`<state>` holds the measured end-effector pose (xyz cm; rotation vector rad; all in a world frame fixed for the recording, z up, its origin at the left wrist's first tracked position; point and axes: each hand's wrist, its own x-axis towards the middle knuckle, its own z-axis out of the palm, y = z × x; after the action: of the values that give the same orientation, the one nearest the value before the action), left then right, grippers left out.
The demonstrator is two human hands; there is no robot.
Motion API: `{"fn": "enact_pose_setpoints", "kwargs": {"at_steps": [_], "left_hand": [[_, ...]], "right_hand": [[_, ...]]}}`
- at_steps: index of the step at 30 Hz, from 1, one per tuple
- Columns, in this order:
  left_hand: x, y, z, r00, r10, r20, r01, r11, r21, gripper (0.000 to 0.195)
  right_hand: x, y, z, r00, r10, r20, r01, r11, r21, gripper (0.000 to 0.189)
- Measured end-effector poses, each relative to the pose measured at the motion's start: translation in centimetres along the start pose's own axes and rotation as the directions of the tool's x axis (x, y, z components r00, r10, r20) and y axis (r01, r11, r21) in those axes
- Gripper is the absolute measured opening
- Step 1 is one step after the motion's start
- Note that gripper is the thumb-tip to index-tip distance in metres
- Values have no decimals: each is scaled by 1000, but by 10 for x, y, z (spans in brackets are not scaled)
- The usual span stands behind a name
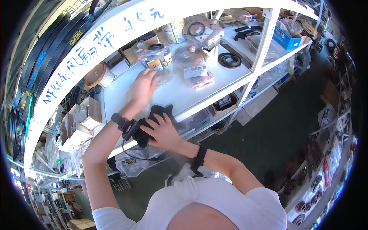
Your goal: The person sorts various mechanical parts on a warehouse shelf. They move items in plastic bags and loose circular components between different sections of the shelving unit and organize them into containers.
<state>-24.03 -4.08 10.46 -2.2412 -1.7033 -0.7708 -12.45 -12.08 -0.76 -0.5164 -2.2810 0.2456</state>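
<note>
My left hand (pixel 145 86) is over the white shelf board (pixel 181 100), its fingers bent at a crumpled clear plastic bag (pixel 164 77). My palm hides part of the bag, so the grip is only partly visible. Closer to me, my right hand (pixel 164 130) lies with spread fingers on a black fuzzy cloth (pixel 161 110) at the shelf's front edge. The thumb is at the cloth's near side. Beyond the left hand sits a small box with a tan label (pixel 155 65). A bagged part with a white label (pixel 195 72) rests to the right.
Black ring seals (pixel 230 59) lie near the white upright post (pixel 263 43). At left stand a tub with a brown lid (pixel 96 75) and open cardboard boxes (pixel 91 112). Black belts (pixel 49 54) hang beyond the shelf beam, which bears handwriting. A cable (pixel 135 156) dangles from my left wrist.
</note>
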Motion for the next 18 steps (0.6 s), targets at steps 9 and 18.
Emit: {"fn": "enact_pose_setpoints", "kwargs": {"at_steps": [9,18], "left_hand": [[-9,11,35,975,150,166,-185,958,220,24],[-63,83,-6,986,-66,152,119,921,-371,32]], "right_hand": [[-6,-1,7,999,-31,-21,33,997,63,52],[-21,31,28,995,99,33,-103,984,143,59]]}}
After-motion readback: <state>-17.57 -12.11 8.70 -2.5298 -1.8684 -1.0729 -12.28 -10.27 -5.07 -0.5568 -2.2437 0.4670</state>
